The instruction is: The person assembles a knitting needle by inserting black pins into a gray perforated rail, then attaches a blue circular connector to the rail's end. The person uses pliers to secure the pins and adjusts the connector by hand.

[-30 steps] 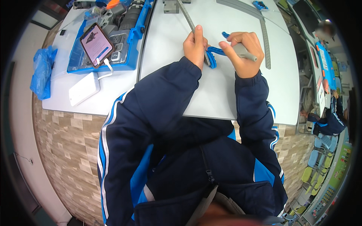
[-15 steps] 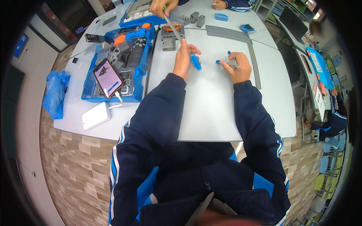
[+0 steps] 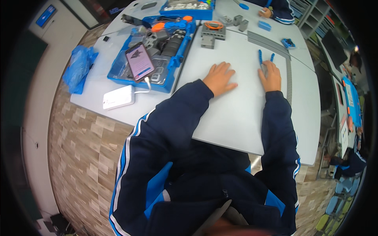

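Observation:
My left hand (image 3: 219, 80) is open above the white table, fingers spread and nothing in them. To its right, my right hand (image 3: 271, 78) is closed around a small building piece with two blue prongs (image 3: 260, 57) that stick out past the fingers, away from me. My palm and fingers cover the rest of that piece. Beyond my left hand sits a grey block-shaped module (image 3: 213, 33) with an orange cable coil (image 3: 214, 25) on top.
A blue parts box (image 3: 170, 80) stands on the left, a phone (image 3: 140, 63) lying on it. A cable joins the phone to a white power bank (image 3: 118, 97). Grey strips (image 3: 267, 42) edge the work area. Across the table is another person's hand (image 3: 266, 13). A blue disc (image 3: 244, 6) lies at the far side.
My left hand no longer holds the blue round part; it has drawn back and opened. The other person's hand with the grey bar has left the near side. The view has shifted.

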The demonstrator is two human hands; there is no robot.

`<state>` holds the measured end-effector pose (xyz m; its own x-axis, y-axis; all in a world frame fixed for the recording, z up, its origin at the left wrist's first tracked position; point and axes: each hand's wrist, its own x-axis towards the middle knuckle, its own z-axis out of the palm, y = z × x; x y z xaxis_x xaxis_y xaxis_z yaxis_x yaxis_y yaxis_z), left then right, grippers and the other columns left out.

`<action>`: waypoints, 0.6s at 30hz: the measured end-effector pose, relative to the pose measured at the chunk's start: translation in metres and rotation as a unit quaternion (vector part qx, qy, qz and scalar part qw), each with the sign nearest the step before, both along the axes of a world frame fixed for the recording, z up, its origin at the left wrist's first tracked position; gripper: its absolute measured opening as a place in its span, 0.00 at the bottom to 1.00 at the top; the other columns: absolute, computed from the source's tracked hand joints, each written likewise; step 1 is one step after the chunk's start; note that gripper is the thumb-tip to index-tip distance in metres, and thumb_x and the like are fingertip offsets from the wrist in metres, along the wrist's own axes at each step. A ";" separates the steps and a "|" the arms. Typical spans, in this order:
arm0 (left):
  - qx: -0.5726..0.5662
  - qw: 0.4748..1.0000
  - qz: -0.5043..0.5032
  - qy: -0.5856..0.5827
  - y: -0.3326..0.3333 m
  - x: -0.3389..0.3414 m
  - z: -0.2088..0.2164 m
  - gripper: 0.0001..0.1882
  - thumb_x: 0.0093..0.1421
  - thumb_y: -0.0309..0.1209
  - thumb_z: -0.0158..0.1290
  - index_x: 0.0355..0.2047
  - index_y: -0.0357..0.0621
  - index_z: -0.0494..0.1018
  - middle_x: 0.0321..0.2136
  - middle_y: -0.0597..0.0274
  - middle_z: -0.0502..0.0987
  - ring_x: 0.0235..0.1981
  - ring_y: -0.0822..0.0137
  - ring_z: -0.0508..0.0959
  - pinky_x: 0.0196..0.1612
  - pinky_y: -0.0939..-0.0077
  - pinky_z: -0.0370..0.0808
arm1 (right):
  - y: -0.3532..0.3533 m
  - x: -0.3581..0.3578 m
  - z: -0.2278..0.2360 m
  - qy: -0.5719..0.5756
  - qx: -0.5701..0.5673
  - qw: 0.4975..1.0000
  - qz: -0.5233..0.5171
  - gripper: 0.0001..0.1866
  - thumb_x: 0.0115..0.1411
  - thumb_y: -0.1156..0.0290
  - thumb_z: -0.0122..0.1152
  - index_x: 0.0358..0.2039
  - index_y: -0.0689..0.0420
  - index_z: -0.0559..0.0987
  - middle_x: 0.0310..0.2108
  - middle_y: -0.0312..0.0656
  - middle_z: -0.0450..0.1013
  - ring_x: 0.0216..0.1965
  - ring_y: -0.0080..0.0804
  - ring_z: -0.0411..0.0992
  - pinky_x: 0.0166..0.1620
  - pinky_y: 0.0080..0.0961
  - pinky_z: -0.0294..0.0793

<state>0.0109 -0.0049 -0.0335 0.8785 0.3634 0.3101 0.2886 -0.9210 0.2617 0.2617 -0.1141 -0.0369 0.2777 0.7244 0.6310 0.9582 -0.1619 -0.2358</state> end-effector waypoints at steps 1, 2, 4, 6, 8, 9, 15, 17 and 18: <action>0.026 1.000 0.003 0.000 -0.011 -0.011 -0.002 0.29 0.65 0.47 0.47 0.60 0.42 0.64 0.63 0.43 0.59 0.67 0.47 0.55 0.66 0.47 0.51 | -0.001 0.000 -0.001 -0.007 -0.007 1.000 0.000 0.18 0.56 0.66 0.64 0.46 0.54 0.76 0.51 0.44 0.73 0.50 0.46 0.70 0.54 0.38 0.68; 0.058 0.998 0.003 -0.007 -0.022 -0.021 -0.004 0.30 0.65 0.48 0.47 0.62 0.43 0.62 0.64 0.43 0.57 0.68 0.46 0.53 0.66 0.44 0.49 | -0.001 -0.001 -0.003 -0.015 -0.015 1.000 0.001 0.18 0.56 0.66 0.63 0.47 0.54 0.76 0.51 0.45 0.73 0.51 0.46 0.70 0.55 0.38 0.67; 0.061 0.998 0.001 0.015 -0.044 -0.041 -0.005 0.35 0.65 0.49 0.46 0.66 0.44 0.56 0.67 0.41 0.52 0.70 0.44 0.48 0.67 0.41 0.44 | -0.001 -0.004 -0.006 -0.030 -0.013 0.999 -0.002 0.19 0.58 0.65 0.62 0.50 0.53 0.75 0.51 0.45 0.74 0.53 0.48 0.70 0.57 0.39 0.67; 0.053 0.999 -0.007 -0.007 -0.061 -0.058 -0.003 0.35 0.65 0.49 0.46 0.66 0.43 0.56 0.67 0.41 0.52 0.70 0.44 0.48 0.68 0.41 0.44 | 0.000 -0.010 -0.006 -0.003 -0.057 0.998 -0.030 0.21 0.60 0.64 0.60 0.54 0.52 0.74 0.55 0.48 0.70 0.59 0.52 0.65 0.59 0.44 0.63; 0.036 0.999 -0.016 -0.024 -0.076 -0.074 0.001 0.36 0.64 0.48 0.47 0.66 0.41 0.55 0.67 0.40 0.52 0.69 0.43 0.48 0.68 0.42 0.43 | -0.002 -0.022 -0.005 -0.060 -0.011 0.998 -0.021 0.21 0.59 0.65 0.61 0.53 0.53 0.74 0.58 0.50 0.66 0.61 0.54 0.61 0.60 0.46 0.61; 0.025 1.000 -0.008 -0.015 -0.083 -0.081 0.004 0.36 0.64 0.48 0.47 0.66 0.42 0.56 0.67 0.41 0.52 0.69 0.44 0.48 0.68 0.43 0.43 | -0.003 -0.028 -0.002 -0.087 0.012 0.996 -0.024 0.21 0.59 0.65 0.61 0.53 0.53 0.74 0.60 0.51 0.65 0.63 0.54 0.59 0.61 0.47 0.60; -0.003 0.999 0.042 -0.016 -0.110 -0.098 0.011 0.34 0.64 0.48 0.49 0.65 0.46 0.58 0.67 0.48 0.54 0.70 0.49 0.50 0.69 0.47 0.44 | -0.012 -0.078 0.024 -0.040 0.015 0.988 0.146 0.21 0.55 0.73 0.63 0.51 0.56 0.75 0.60 0.51 0.63 0.65 0.54 0.56 0.64 0.46 0.57; -0.011 0.998 0.052 -0.023 -0.111 -0.097 0.011 0.33 0.64 0.48 0.49 0.65 0.47 0.59 0.67 0.50 0.55 0.70 0.51 0.51 0.69 0.48 0.45 | -0.014 -0.095 0.028 -0.020 0.005 0.982 0.186 0.20 0.55 0.75 0.63 0.50 0.57 0.75 0.60 0.51 0.63 0.64 0.54 0.56 0.63 0.44 0.59; -0.013 0.998 0.054 -0.032 -0.113 -0.096 0.010 0.32 0.63 0.47 0.50 0.64 0.46 0.60 0.66 0.51 0.56 0.69 0.52 0.51 0.69 0.48 0.45 | -0.015 -0.102 0.030 -0.013 -0.001 0.979 0.204 0.19 0.55 0.75 0.63 0.49 0.57 0.76 0.60 0.51 0.63 0.64 0.54 0.57 0.63 0.44 0.59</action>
